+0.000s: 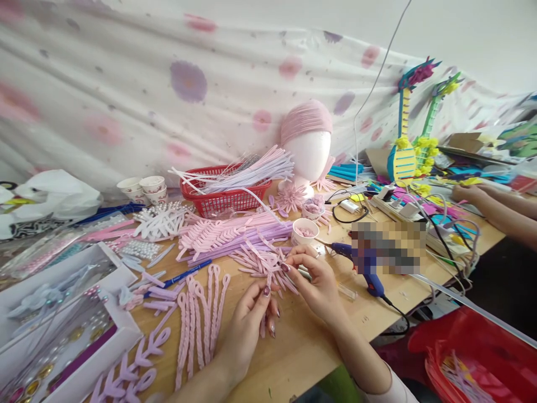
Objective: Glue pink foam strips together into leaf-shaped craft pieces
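Observation:
My left hand (245, 319) pinches a pink pipe cleaner (269, 275) between thumb and fingers. It is bent into a small loop at the top, and a pink end shows below the fingers. My right hand (312, 285) is closed with thumb and index finger together at the loop's right side, seemingly on the same pipe cleaner; its exact hold is partly hidden. Cut pink pieces (247, 258) lie just behind the hands. Twisted pink pipe-cleaner strips (201, 313) rest left of my left hand. A blue glue gun (371, 274) lies to the right.
A red basket (226, 200) of pipe cleaners and a white head form (311, 151) stand at the back. A paper cup (304, 232) sits beyond my right hand. White boxes (121, 319) are at left, a power strip (403, 211) and another person's hand (467, 193) at right.

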A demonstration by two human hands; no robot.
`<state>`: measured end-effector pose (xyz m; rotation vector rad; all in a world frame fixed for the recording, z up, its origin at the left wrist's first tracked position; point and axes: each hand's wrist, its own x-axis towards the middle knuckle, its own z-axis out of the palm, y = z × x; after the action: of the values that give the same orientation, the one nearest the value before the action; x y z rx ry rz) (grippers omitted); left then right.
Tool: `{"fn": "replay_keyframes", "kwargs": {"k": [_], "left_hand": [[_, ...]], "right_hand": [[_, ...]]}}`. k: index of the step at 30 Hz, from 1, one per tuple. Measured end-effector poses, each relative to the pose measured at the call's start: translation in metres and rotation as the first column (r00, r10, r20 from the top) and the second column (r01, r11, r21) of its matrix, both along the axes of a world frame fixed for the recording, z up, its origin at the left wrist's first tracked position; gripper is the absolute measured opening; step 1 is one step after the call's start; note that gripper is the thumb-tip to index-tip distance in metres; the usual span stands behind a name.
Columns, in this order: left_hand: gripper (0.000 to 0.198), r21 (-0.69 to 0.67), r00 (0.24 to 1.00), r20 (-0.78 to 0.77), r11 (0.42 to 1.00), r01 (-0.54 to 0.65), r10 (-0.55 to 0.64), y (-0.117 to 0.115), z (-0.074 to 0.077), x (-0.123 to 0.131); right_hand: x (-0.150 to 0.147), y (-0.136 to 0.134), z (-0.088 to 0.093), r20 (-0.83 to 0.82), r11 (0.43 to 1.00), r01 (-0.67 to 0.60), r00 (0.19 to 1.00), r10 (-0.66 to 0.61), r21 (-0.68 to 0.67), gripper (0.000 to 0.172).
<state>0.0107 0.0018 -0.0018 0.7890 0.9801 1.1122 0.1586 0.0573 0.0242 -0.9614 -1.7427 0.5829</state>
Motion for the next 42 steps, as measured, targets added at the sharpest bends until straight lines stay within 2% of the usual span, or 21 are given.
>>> {"fn": "replay_keyframes", "kwargs": {"k": [20,26,30,34,42], "left_hand": [[0.034,-0.011,0.999,0.014,0.999,-0.038,0.038,0.0005,-0.0043,-0.0012],[0.034,-0.058,0.998,0.046,0.997,-0.042,0.045,-0.0007,-0.0063,-0.0029],[0.032,-0.072,0.997,0.062,0.997,-0.041,0.046,0.0005,-0.0061,-0.0031],[0.031,-0.068,0.998,0.049,0.997,-0.033,0.036,0.0018,-0.0048,-0.0028],[0.031,-0.057,0.999,0.036,0.998,-0.023,0.025,0.0010,-0.0063,-0.0042]], "right_hand": [[-0.0004,-0.0026,0.0047,0.031,0.999,0.014,0.999,-0.016,0.048,0.013],[0.0016,-0.0017,-0.0016,-0.016,1.000,-0.018,1.000,0.018,-0.012,0.007],[0.0032,-0.0021,-0.0040,-0.036,0.998,-0.031,0.999,0.029,-0.060,0.014],[0.0026,-0.0032,-0.0010,-0.010,0.996,-0.060,0.998,0.060,-0.064,0.007],[-0.0003,-0.0012,-0.0022,-0.012,0.996,-0.062,0.998,0.061,-0.066,0.014]]}}
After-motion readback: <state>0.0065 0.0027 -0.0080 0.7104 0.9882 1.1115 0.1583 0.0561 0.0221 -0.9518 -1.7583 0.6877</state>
